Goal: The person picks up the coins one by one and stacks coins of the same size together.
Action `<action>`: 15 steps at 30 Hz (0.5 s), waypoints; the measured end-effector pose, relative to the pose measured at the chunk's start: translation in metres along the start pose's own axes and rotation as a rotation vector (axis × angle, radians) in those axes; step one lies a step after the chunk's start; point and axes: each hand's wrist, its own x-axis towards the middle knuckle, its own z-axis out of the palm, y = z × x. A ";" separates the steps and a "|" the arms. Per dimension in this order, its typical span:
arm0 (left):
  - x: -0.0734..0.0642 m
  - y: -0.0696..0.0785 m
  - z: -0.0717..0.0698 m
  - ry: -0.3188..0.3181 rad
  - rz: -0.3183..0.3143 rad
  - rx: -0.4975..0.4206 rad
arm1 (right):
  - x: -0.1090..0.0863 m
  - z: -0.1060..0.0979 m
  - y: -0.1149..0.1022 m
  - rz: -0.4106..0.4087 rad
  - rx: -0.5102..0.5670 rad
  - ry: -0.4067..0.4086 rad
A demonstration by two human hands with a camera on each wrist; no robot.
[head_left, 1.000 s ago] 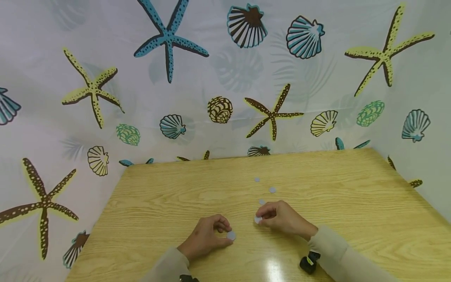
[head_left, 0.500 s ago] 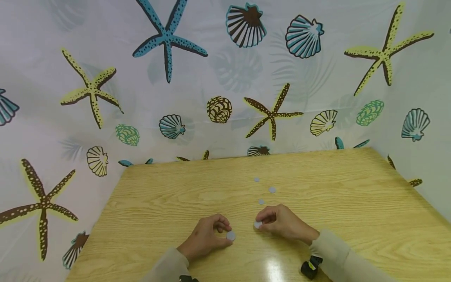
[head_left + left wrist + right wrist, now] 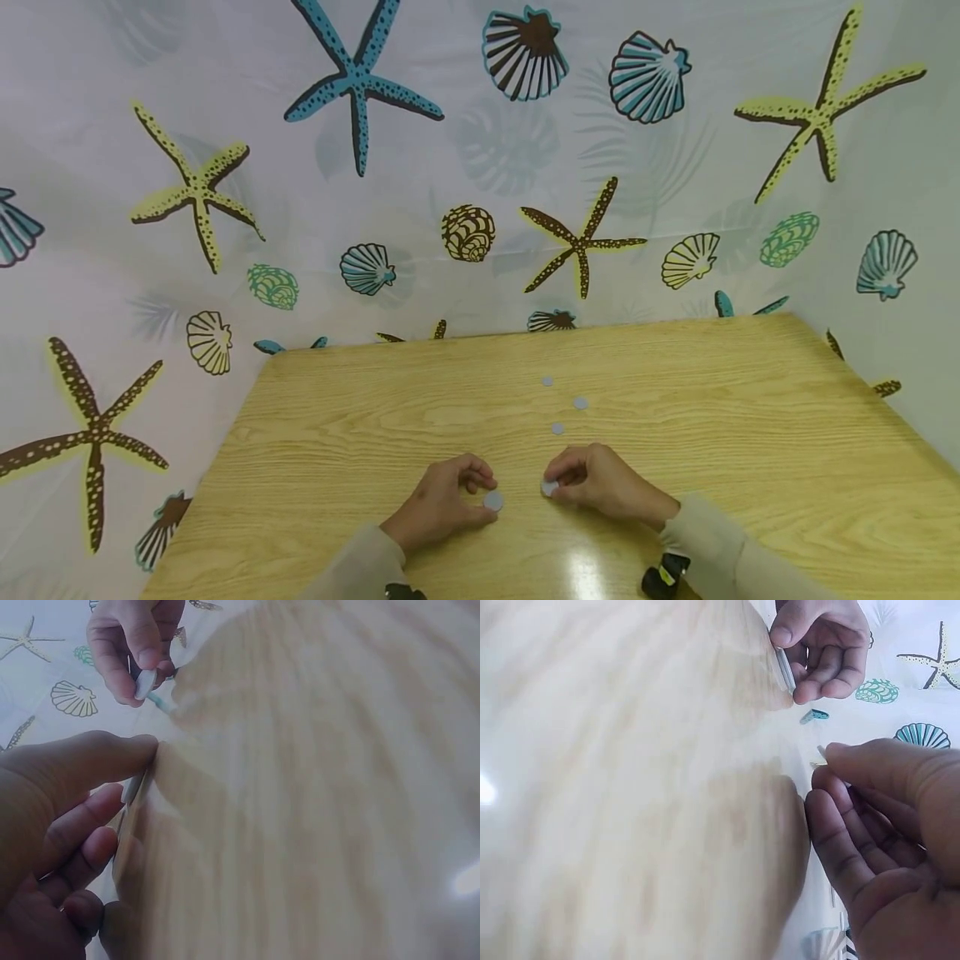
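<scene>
At the front middle of the wooden table, my left hand (image 3: 446, 500) curls its thumb and fingers about a pale grey round disc (image 3: 492, 501), which is at the table's surface; the left wrist view shows this disc (image 3: 133, 788) nearly edge-on. Just across a small gap, my right hand (image 3: 606, 485) pinches a second grey disc (image 3: 550, 487) between thumb and fingers. That disc (image 3: 145, 684) looks tilted in the left wrist view. In the right wrist view, only a sliver of it (image 3: 822, 754) shows beside the thumb. What the discs are exactly, I cannot tell.
Beyond my right hand, three similar things lie flat: a near disc (image 3: 557, 428), a middle disc (image 3: 581, 403) and a far disc (image 3: 547, 382). The wood-grain table (image 3: 337, 417) meets a cloth (image 3: 420, 208) printed with starfish and shells behind and at both sides.
My right hand has come a little nearer to me with its disc, uncovering more of the near loose disc. The left hand and its disc stay about where they were.
</scene>
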 end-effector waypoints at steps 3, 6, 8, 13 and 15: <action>0.000 0.002 0.000 -0.005 0.003 0.003 | -0.001 0.002 0.001 -0.001 -0.011 -0.003; 0.000 0.004 0.001 -0.006 0.002 0.012 | -0.003 0.004 0.000 -0.021 -0.015 -0.010; 0.001 0.004 0.002 -0.004 0.010 0.019 | -0.004 0.006 -0.001 -0.029 -0.025 -0.015; 0.004 0.003 0.005 -0.001 0.039 0.016 | -0.005 0.007 -0.003 -0.036 -0.055 -0.027; 0.005 0.003 0.007 0.002 0.052 0.004 | -0.005 0.007 -0.004 -0.041 -0.074 -0.035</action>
